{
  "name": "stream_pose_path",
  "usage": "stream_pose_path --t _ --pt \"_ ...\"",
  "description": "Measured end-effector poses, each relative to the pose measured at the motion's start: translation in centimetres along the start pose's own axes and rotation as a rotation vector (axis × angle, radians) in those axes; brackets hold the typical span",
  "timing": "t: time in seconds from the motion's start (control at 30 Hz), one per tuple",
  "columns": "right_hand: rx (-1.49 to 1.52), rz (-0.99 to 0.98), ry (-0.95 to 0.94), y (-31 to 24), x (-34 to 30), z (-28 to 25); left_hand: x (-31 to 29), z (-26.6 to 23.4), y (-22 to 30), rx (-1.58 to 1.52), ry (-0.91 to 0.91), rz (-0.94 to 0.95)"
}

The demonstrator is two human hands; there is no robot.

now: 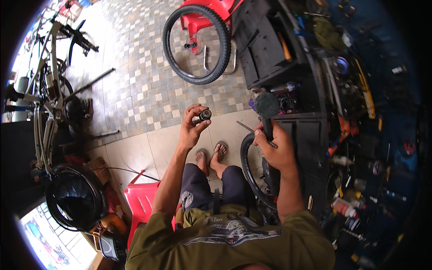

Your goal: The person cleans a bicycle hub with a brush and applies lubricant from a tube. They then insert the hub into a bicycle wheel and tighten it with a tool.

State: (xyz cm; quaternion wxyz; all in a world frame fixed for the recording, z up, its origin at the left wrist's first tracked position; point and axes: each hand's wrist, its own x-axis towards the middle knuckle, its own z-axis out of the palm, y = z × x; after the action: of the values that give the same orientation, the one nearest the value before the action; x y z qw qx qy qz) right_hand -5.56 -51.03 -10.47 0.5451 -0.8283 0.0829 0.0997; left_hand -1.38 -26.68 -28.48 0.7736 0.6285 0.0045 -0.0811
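Pointing upward, brush (267,108) in right hand (275,148)

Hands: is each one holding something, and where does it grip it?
Left hand pinches a small dark round part by its sides at the fingertips. Right hand grips a dark tool by its handle.

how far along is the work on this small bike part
Done: a wheel is off and leaning by the red chair. In hand: the left hand holds up a small black round part in its fingers, and the right hand grips a dark round-headed tool beside it, apart from the part. Left: the part isn't fitted to anything; another wheel stands by the knee.
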Motion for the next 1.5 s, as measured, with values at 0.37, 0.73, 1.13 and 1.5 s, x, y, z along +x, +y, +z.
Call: stream_pose_path --t 0.37,0.73,1.13,1.5 --pt "-0.127 0.063 -0.166 25.3 16.1 17.3 7.3 -14.0 -31.6 0.647 0.311 -0.060" --pt "-0.279 0.002 -0.186 47.2 26.2 31.3 12.4 -22.1 -63.5 0.853 0.323 -0.001" --pt "-0.246 0.033 -0.152 50.0 25.9 33.1 12.4 -23.9 -67.0 0.773 0.272 -0.043" --pt "-0.279 0.020 -0.140 48.8 25.9 33.0 14.1 -25.9 -64.6 1.374 -0.195 0.166"
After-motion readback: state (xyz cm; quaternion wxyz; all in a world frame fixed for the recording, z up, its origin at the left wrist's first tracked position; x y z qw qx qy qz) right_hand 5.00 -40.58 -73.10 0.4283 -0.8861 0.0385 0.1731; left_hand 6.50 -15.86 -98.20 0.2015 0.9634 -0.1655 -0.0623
